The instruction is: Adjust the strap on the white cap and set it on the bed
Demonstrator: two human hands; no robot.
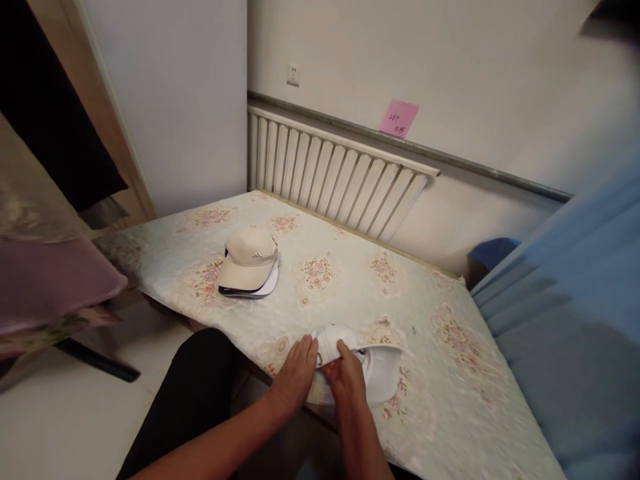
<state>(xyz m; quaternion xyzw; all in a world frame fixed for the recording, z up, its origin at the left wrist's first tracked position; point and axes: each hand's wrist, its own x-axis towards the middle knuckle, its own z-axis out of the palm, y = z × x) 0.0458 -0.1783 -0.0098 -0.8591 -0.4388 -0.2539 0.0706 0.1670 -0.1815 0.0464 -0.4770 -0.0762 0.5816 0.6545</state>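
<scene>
A white baseball cap lies near the bed's front edge, its brim pointing right and its rounded crown on the left. My right hand grips the cap at its opening, thumb on top and fingers beneath. At the cap's left end, by a small metal buckle, my left hand closes against the fabric with its fingers together; its thumb is hidden. Farther back on the left sits a stack of caps, a beige cap on top, with a dark brim and a white brim showing underneath.
The caps are on a flower-patterned bed cover. A white radiator runs along the wall behind, below a pink note. A blue curtain hangs at the right, and clothes hang at the left. My dark-trousered knee is beside the bed edge.
</scene>
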